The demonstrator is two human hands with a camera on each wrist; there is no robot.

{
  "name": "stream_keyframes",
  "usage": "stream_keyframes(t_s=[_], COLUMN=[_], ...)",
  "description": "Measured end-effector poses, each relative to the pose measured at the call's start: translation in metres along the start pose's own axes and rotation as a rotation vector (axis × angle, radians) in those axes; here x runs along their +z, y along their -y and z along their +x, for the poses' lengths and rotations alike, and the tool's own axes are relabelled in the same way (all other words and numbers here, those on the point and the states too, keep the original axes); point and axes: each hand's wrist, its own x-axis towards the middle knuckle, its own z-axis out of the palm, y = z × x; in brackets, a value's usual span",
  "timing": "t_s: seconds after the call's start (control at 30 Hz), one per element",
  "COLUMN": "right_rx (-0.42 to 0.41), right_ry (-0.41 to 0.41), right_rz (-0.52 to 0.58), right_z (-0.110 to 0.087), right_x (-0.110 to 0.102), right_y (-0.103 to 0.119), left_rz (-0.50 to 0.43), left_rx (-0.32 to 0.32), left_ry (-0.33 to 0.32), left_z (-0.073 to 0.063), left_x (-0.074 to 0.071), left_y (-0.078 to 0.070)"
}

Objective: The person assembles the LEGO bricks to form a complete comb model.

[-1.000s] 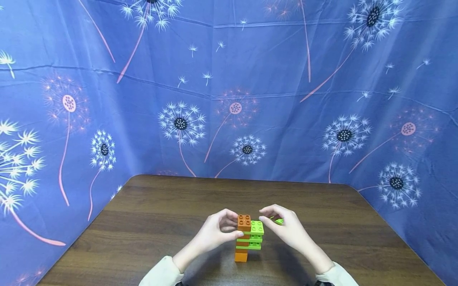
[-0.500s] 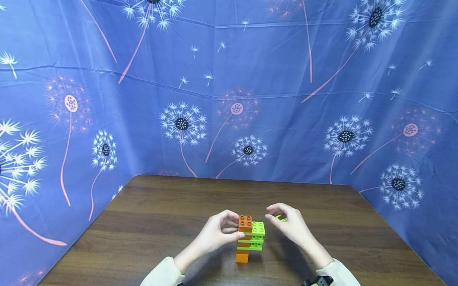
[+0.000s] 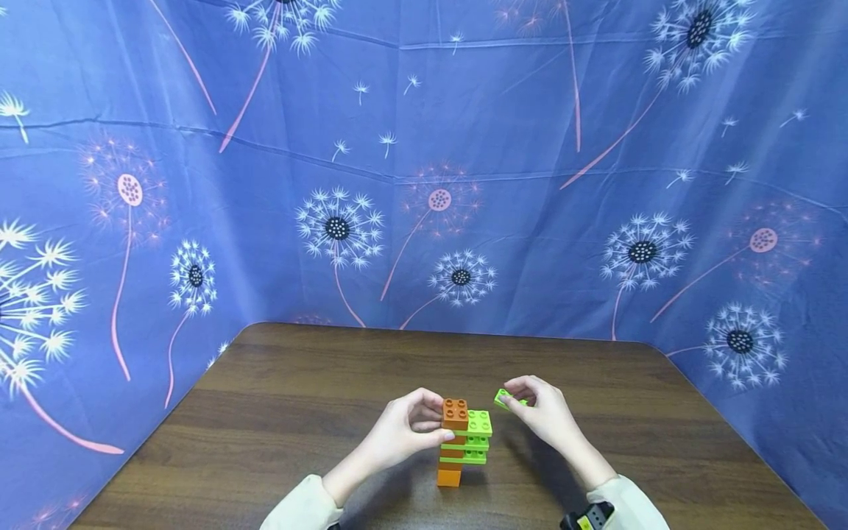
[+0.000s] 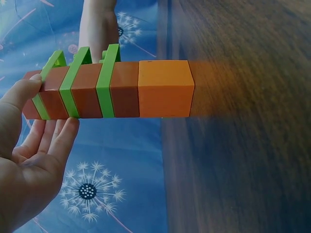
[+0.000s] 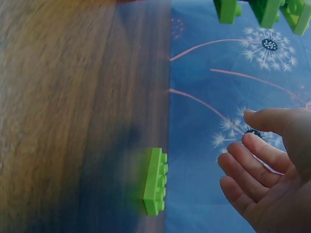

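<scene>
A tower of toy building bricks (image 3: 453, 442) stands upright on the table, with brown bricks and thin green plates alternating above an orange brick (image 4: 166, 94) at its foot. The green plates (image 4: 70, 80) jut out to one side. My left hand (image 3: 403, 425) grips the tower near its top, thumb on one side and fingertips on the opposite side. To the right, a loose green studded brick (image 5: 155, 182) lies on the table. My right hand (image 3: 545, 416) hovers above it, fingers loosely bent and holding nothing; in the head view it partly hides the loose brick.
The brown wooden table (image 3: 318, 368) has rounded far corners. Behind it and at both sides hangs a blue cloth (image 3: 397, 184) printed with dandelions. A dark device (image 3: 588, 517) sits at the right wrist.
My right hand has shifted to the right, away from the tower, and more of the loose green brick now shows. The left hand keeps its grip on the tower.
</scene>
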Motion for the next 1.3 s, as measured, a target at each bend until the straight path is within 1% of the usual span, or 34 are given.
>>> stream_keyframes(t_s=[0.13, 0.37, 0.57, 0.8, 0.93, 1.1, 1.3], right_rx=[0.022, 0.045, 0.062, 0.087, 0.098, 0.111, 0.117], right_ry=[0.003, -0.002, 0.009, 0.027, 0.034, 0.042, 0.059], right_rz=[0.002, -0.014, -0.033, -0.052, -0.072, -0.075, -0.095], right_z=[0.001, 0.002, 0.003, 0.003, 0.003, 0.004, 0.005], right_x=[0.0, 0.002, 0.002, 0.004, 0.005, 0.006, 0.006], right_y=[-0.003, -0.012, -0.019, -0.025, -0.028, -0.033, -0.036], left_rz=[-0.008, -0.009, -0.008, -0.018, -0.027, -0.015, 0.006], left_rx=[0.01, 0.004, 0.014, -0.002, 0.016, 0.029, 0.013], left_ry=[0.001, 0.0, 0.001, -0.002, -0.001, -0.002, -0.004], left_z=[0.0, 0.0, 0.0, 0.0, 0.0, 0.0, 0.001], left_x=[0.001, 0.001, 0.001, 0.002, 0.002, 0.002, 0.002], left_y=[0.0, 0.0, 0.0, 0.0, 0.001, 0.003, 0.003])
